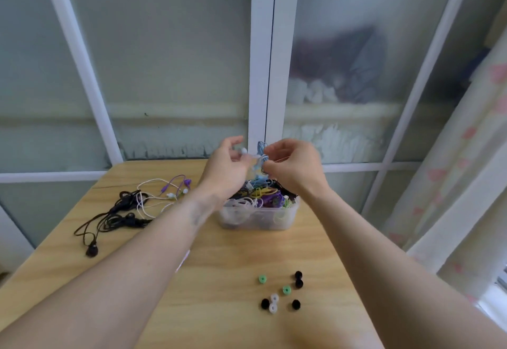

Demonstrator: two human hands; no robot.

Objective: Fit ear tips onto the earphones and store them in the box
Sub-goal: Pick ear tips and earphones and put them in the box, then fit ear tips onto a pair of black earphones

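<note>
Left hand (pixel 227 165) is raised above the box, fingers curled, pinching a small white earbud end (pixel 243 151) between thumb and fingertips. Right hand (pixel 292 163) sits at 3 o'clock from it, just beside, fingers curled round a coiled light-blue earphone cable bundle (pixel 262 149); the bundle stands roughly upright, long axis running 12 to 6. Whether a tip is already on that bud: too blurred to tell. Clear plastic rectangular box (pixel 285 215), heaped with tangled coloured earphone cables, lies directly at 6 o'clock under both hands, so storing looks like a straight drop; both hands about equally near. Loose silicone ear tips, green (pixel 262 279), black (pixel 298 275) and translucent white (pixel 274 298), lie scattered on the light wooden table (pixel 219 280) at 6 o'clock from the box, toward the person, nearer the right arm. At 9 o'clock from the box: black wired earphones (pixel 115 217) and a white-and-purple wired set (pixel 167 189), apart from the box, probably still to fit.
</note>
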